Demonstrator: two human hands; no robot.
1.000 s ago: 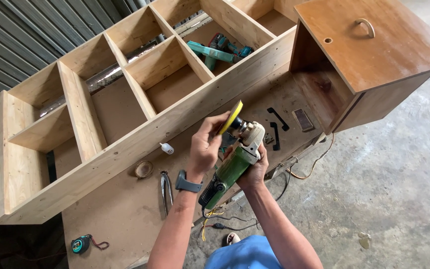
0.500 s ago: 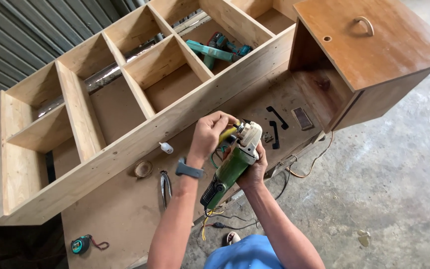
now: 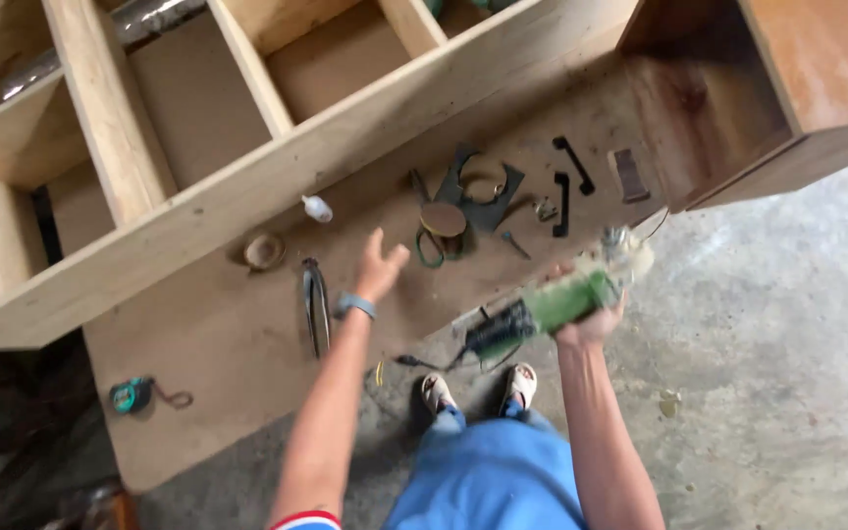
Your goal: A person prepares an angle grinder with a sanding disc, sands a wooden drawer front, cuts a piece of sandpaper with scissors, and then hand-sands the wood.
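My right hand point(image 3: 591, 319) is wrapped tight around the green power grinder with a pale head point(image 3: 561, 299), out past the brown work board point(image 3: 228, 373), so it touches nothing. My left hand point(image 3: 377, 267) is open and empty above that board, near the round brown sanding disc point(image 3: 443, 218) and grey metal pliers point(image 3: 315, 304). The pale wooden shelf box point(image 3: 247, 186) has bare boxes inside. The dark brown cabinet point(image 3: 738, 118) looks hollow too.

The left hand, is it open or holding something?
Open and empty: the left hand hangs over the workbench, fingers spread.
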